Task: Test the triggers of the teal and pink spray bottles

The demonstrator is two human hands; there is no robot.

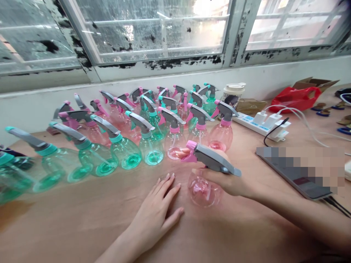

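My right hand (233, 180) is closed around the neck of a pink spray bottle (203, 188) with a grey and pink trigger head (212, 160), held just above the wooden table (82, 226). A fingertip rests at the pink trigger. My left hand (155, 215) lies flat on the table with fingers spread, just left of that bottle, holding nothing. Behind them stand rows of several assembled spray bottles, teal ones (124, 146) on the left and pink ones (222, 133) on the right.
A white power strip (263, 122) with plugged chargers and cables lies at the right. A tablet or phone (298, 179) sits at the right edge. A lidded cup (233, 91), a red bag (296, 96) and a cardboard box stand by the wall under the window.
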